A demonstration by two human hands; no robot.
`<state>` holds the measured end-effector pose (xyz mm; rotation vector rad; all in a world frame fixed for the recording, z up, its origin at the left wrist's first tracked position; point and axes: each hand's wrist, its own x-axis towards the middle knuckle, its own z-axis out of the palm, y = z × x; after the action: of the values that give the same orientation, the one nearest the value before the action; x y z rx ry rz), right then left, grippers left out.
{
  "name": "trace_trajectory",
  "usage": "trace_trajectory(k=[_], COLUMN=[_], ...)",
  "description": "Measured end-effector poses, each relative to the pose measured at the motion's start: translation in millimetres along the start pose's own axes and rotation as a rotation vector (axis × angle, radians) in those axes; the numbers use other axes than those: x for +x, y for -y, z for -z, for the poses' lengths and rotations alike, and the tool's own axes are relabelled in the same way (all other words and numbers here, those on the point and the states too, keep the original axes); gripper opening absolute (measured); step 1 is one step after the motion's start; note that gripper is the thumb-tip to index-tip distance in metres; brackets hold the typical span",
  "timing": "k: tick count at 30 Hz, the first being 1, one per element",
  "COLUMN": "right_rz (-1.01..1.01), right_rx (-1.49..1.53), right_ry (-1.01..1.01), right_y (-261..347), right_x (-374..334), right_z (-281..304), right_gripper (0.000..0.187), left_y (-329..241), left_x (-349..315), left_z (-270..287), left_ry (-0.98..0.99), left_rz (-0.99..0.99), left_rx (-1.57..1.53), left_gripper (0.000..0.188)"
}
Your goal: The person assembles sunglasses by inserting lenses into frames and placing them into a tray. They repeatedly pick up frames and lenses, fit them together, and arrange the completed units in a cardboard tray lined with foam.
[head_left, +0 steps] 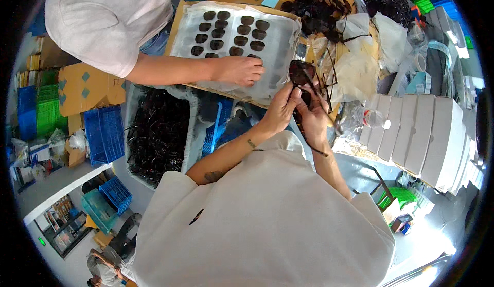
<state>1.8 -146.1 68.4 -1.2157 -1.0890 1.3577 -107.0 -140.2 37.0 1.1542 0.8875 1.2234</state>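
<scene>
Dark sunglasses [302, 73] are held up in front of me at the near edge of the work table, with their temples sticking out to the right. My left hand [279, 109] is closed on the lower left of them, thumb pressed inward. Against it, my right hand [313, 121] grips the same sunglasses from the right; its fingers partly cover them. Just left of my hands lies a shallow cardboard tray [282, 32] lined with white sheet, holding rows of dark lenses [240, 41]. A co-worker's hand [241, 71] reaches over the tray's near rows.
Piled dark eyewear [316, 14] and crumpled clear bags [355, 76] cover the table's far right. A clear plastic bottle [366, 119] lies beside standing white boxes [419, 132]. At left, a grey bin [193, 132] is heaped with dark frames, near a blue crate [104, 135].
</scene>
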Motion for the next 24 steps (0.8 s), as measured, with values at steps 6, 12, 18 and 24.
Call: trace_trajectory(k=[6, 12, 18, 24], right_rz=[-0.098, -0.163, -0.276, -0.306], right_rx=[-0.15, 0.118, 0.365, 0.608], right_ry=[0.026, 0.08, 0.173, 0.236], right_y=[-32.2, -49.0, -6.3, -2.0], right_x=[-2.8, -3.8, -3.7, -11.3], right_z=[-1.3, 0.1, 11.4, 3.0], right_gripper=[0.017, 0.028, 0.021, 0.039], left_y=[6.1, 1.2, -10.1, -57.3], left_x=[-13.5, -16.7, -18.8, -29.0], left_z=[-2.2, 0.9, 4.3, 13.1], left_ry=[-0.211, -0.203, -0.152, -0.1], left_rz=[-0.092, -0.049, -0.028, -0.052], left_rx=[0.232, 0.132, -0.154, -0.268], left_gripper=[0.027, 0.022, 0.03, 0.04])
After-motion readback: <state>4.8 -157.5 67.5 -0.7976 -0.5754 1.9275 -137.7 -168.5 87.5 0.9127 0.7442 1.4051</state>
